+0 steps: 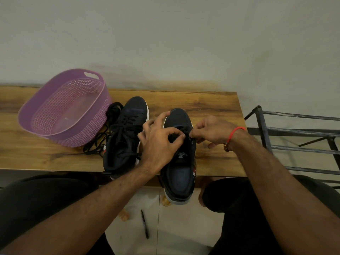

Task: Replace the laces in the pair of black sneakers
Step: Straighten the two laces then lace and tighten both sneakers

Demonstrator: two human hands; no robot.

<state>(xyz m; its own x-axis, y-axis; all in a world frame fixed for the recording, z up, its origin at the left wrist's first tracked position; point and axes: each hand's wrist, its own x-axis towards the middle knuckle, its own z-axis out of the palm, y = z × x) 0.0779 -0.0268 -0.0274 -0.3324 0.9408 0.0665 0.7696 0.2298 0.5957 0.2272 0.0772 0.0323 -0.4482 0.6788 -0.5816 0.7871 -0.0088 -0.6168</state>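
My left hand and right hand each pinched the lace over the right sneaker overhanging the desk; I judged a hard tug could tip it off.

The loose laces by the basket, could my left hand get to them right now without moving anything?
Probably yes. The loose laces lie in the open on the table between the basket and the left sneaker. The left hand would only need to drop its lace and pass over that sneaker.

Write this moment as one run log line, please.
left hand: pinches lace | right hand: pinches lace | right sneaker: lacing begun | left sneaker: laced
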